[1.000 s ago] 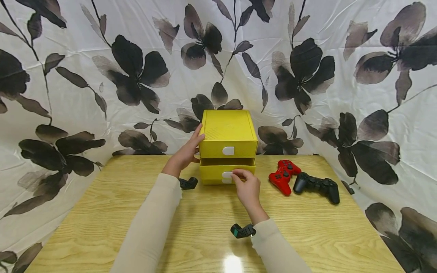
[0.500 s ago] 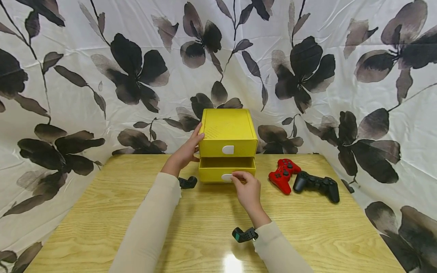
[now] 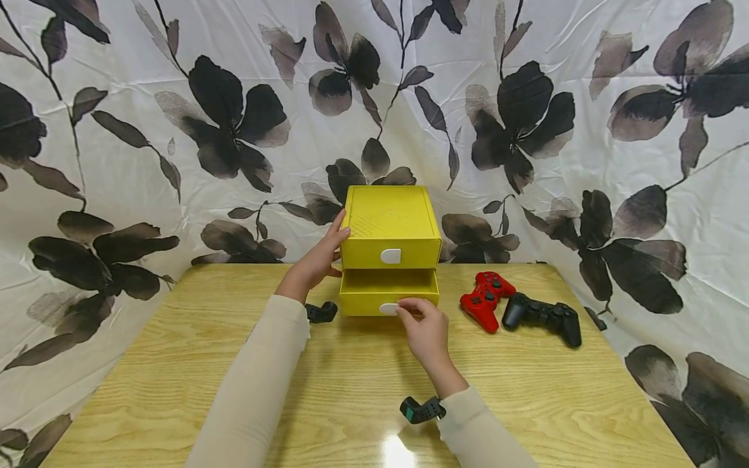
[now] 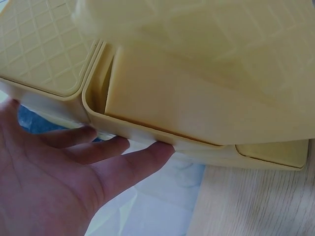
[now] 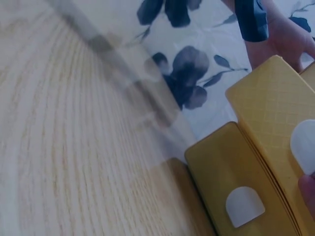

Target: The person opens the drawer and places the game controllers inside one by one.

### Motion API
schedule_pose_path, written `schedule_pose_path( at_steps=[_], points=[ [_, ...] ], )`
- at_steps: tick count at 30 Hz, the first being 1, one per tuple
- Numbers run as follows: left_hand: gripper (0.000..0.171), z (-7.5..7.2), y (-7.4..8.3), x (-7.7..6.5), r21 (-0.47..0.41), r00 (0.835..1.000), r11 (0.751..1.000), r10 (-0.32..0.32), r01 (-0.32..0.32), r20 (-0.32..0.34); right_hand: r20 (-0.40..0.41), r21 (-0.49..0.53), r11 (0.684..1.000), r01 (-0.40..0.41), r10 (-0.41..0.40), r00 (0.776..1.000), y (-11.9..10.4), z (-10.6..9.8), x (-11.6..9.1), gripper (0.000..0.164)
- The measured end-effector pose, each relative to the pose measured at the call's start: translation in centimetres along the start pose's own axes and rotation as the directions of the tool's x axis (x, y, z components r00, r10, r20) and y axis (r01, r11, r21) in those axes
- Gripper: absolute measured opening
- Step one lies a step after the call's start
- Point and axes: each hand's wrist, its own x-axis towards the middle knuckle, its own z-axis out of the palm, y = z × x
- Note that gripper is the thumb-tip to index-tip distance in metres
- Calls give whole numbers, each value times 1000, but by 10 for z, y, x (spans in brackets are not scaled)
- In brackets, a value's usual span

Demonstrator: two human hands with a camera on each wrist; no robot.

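Observation:
A yellow two-drawer box (image 3: 391, 211) stands at the back of the table, its upper drawer (image 3: 374, 255) pushed in. The lower drawer (image 3: 359, 303) is partly pulled out, showing yellow inner walls. My right hand (image 3: 428, 330) pinches the white tab (image 3: 388, 309) on the lower drawer's front; only a fingertip (image 5: 307, 191) shows in the right wrist view. My left hand (image 3: 316, 263) rests against the box's left side, the thumb near the top front corner. In the left wrist view its fingers (image 4: 133, 164) reach fairly straight along the box wall.
A red game controller (image 3: 484, 302) and a black game controller (image 3: 541, 320) lie touching or nearly so on the wooden table (image 3: 351, 396), right of the box. Behind hangs a floral cloth (image 3: 374, 65). Black straps with small devices (image 3: 418, 411) are on both wrists.
The lower drawer has slid further out towards me, with my right hand drawing back on its tab. My left hand has stayed against the box's side.

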Motion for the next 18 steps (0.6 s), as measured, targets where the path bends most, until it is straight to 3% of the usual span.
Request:
schedule_pose_path(
  at_steps=[11, 18],
  points=[
    [61, 0, -1, 0, -2, 1000, 1000, -7, 7, -17, -5, 29, 998, 47, -47, 999, -2, -4, -9, 7],
    [59, 1, -1, 0, 6, 1000, 1000, -8, 8, -27, 7, 39, 999, 20, -21, 1000, -4, -6, -13, 8]
  ],
)
